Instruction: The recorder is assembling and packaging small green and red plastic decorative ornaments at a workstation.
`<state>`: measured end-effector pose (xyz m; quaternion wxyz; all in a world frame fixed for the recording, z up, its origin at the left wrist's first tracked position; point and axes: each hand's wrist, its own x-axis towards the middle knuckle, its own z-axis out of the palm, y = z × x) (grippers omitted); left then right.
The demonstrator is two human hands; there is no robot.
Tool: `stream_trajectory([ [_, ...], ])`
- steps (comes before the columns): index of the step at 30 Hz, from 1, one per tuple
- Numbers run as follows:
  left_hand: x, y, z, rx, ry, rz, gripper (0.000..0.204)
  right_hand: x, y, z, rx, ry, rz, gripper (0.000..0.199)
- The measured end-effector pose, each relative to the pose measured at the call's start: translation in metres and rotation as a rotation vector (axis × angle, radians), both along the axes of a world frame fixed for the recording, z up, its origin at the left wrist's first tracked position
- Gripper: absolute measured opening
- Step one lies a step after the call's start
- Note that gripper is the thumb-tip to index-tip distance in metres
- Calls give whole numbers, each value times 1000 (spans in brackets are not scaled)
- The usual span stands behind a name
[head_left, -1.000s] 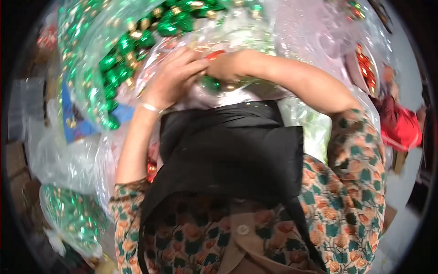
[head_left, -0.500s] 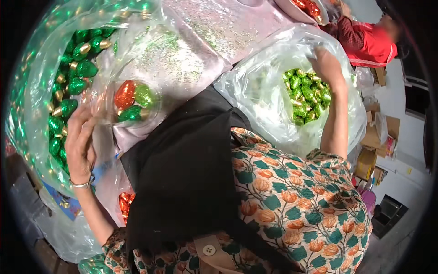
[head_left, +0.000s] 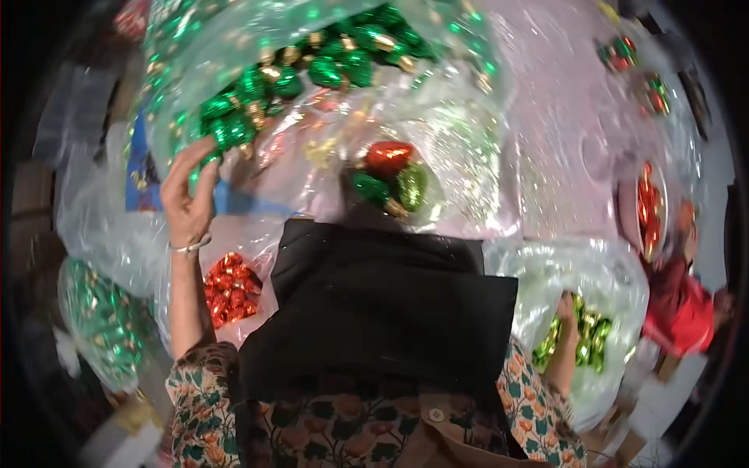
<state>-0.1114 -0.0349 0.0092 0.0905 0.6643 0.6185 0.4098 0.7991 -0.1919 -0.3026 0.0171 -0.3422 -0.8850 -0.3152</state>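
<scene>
At the left, my left hand [head_left: 189, 195] reaches the edge of a heap of dark green, gold-capped bulb ornaments [head_left: 252, 84]. Its thumb and fingers are closed around a shiny dark green bulb ornament [head_left: 211, 158], mostly covered by the fingers. My right hand [head_left: 568, 310] is down in a clear plastic bag [head_left: 511, 269] at the lower right, over light green bulb ornaments [head_left: 594, 335]. Its fingers are blurred and partly hidden. Between the hands, a clear round container holds a red bulb [head_left: 389, 158], a light green bulb [head_left: 412, 187] and a dark green bulb [head_left: 370, 186].
Red ornaments [head_left: 232, 290] fill a bag below my left wrist. Another clear bag of green ornaments [head_left: 109, 327] stands far left. A pink, glitter-strewn table cover [head_left: 558, 148] spreads right. There, a person in red [head_left: 686, 308] sits beside a bowl of red ornaments [head_left: 649, 210].
The view has turned, bringing the table more squarely in front. My left hand has closed on a dark green bulb; my right hand has gone lower into the bag of light green ornaments.
</scene>
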Motion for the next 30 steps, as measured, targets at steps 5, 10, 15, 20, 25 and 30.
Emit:
stream_trajectory([
  [5,-105,-157,-105,173,-509,816,13,-98,-15,178,-1380,1771,-1005,63],
  [10,-137,-271,-317,-190,-816,941,19,-200,30,213,-983,2739,-645,62],
  [15,-84,-185,-401,-1080,-147,888,58,-347,202,266,-1178,2300,-713,30],
  [20,-93,-188,-437,-939,-1300,967,61,-547,363,324,-915,737,-259,46],
  [25,-105,-228,-422,-212,-2417,749,63,-667,447,292,-921,136,-442,57],
  [30,-46,-173,-342,-665,-1776,633,58,-633,451,234,-587,236,-274,55],
])
